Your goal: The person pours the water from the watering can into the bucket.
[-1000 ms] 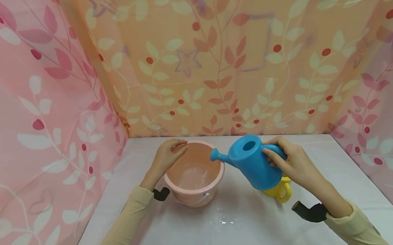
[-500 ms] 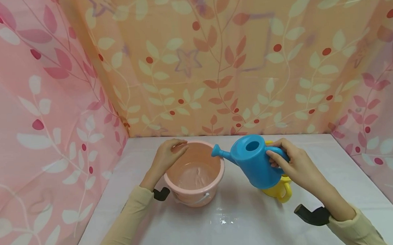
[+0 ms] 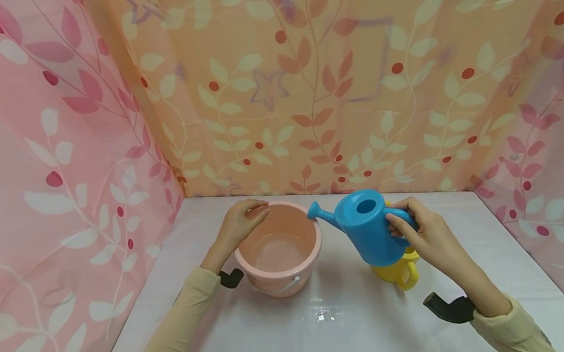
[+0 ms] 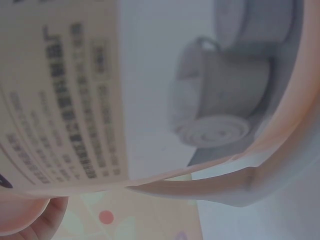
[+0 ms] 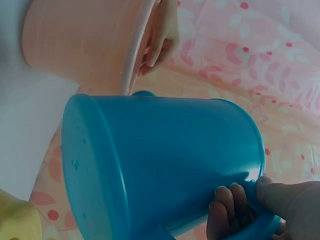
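Note:
My left hand [image 3: 243, 223] grips the left rim of a pink plastic bucket [image 3: 287, 287] that has shallow water inside and a white bail handle. Close up in the left wrist view is the bucket's printed label [image 4: 65, 110], with fingers at the rim in the lower left corner. Held in the air right of the bucket is a blue watering can [image 3: 372, 235], tipped slightly so its spout [image 3: 314, 210] points over the bucket's right rim. My right hand [image 3: 423, 230] holds the can by its handle. Drops cling to the can's underside in the right wrist view.
Behind and below the can, a yellow vessel with a side handle [image 3: 402, 273] stands partly hidden on the white tabletop [image 3: 364, 324]. Wet spots [image 3: 322, 315] shine in front of the bucket. Patterned cloth walls [image 3: 270, 119] rise at the back and both sides.
The watering can has moved a little right and up, away from the bucket's middle. Ripples in the bucket's water have faded. The left hand has stayed at the rim.

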Demonstrator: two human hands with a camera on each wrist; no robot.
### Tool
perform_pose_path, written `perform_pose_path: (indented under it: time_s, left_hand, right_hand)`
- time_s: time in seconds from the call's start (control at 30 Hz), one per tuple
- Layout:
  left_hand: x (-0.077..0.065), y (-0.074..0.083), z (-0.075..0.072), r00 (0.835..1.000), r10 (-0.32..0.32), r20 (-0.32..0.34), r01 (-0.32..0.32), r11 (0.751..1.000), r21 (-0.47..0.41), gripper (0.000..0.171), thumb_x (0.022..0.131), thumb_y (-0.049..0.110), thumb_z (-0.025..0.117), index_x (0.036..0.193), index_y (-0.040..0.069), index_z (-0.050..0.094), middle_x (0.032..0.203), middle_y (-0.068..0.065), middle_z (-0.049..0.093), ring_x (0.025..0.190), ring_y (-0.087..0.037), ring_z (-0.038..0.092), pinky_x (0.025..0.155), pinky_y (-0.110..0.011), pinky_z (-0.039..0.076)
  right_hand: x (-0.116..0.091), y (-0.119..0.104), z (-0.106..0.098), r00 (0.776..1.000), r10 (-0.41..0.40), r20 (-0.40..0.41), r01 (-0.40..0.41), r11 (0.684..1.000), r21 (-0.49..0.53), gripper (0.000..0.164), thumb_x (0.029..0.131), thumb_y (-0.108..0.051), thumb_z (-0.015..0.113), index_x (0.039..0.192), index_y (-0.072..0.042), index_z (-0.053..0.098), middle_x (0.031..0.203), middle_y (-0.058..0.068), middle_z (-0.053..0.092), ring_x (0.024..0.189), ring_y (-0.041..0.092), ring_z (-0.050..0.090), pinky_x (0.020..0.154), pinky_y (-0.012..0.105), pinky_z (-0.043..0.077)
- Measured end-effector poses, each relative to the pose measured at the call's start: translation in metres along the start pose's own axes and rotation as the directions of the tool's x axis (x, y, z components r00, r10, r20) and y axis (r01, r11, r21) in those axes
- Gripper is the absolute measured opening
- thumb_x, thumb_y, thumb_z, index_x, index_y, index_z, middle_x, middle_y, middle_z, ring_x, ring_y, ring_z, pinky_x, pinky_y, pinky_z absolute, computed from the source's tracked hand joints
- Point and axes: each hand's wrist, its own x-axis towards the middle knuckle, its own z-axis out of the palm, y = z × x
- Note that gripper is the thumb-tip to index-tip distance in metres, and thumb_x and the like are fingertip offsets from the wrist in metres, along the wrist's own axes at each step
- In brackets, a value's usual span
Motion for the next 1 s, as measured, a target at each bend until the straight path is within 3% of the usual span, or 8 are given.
perform_pose_path:
  time_s: [0.33, 0.6, 1.0]
  left_hand:
    - [0.001, -0.001, 0.0, 1.0, 0.019, -0.01, -0.019, 1.0, -0.002, 0.031, 0.083, 0.035, 0.069, 0.106, 0.014, 0.071, 0.105, 0.004, 0.068, 0.107, -0.018, 0.059, 0.093, -0.041, 0.045]
    - [-0.001, -0.001, 0.001, 1.0, 0.008, -0.013, -0.008, 1.0, 0.0, 0.027, 0.083, 0.032, 0.069, 0.104, 0.016, 0.071, 0.105, 0.004, 0.069, 0.106, -0.018, 0.059, 0.092, -0.04, 0.046]
    - [-0.001, -0.001, 0.001, 1.0, 0.002, -0.008, -0.002, 1.0, -0.003, 0.027, 0.083, 0.034, 0.069, 0.105, 0.019, 0.071, 0.107, 0.005, 0.068, 0.107, -0.018, 0.058, 0.091, -0.041, 0.046]
  right_hand:
    - [-0.001, 0.01, -0.007, 0.998, 0.023, -0.052, -0.024, 1.0, -0.01, 0.026, 0.093, -0.016, 0.055, 0.112, 0.0, 0.05, 0.088, 0.01, 0.064, 0.074, 0.017, 0.064, 0.066, 0.035, 0.057]
    - [-0.001, 0.025, -0.015, 0.991, 0.047, -0.125, -0.047, 0.999, 0.004, 0.028, 0.095, -0.017, 0.051, 0.116, 0.001, 0.048, 0.092, 0.013, 0.063, 0.075, -0.007, 0.056, 0.068, 0.007, 0.047]
    - [-0.003, 0.041, -0.02, 0.965, 0.081, -0.251, -0.081, 0.997, 0.01, 0.029, 0.096, -0.016, 0.051, 0.115, 0.006, 0.048, 0.09, 0.017, 0.063, 0.074, -0.017, 0.053, 0.068, 0.0, 0.042]
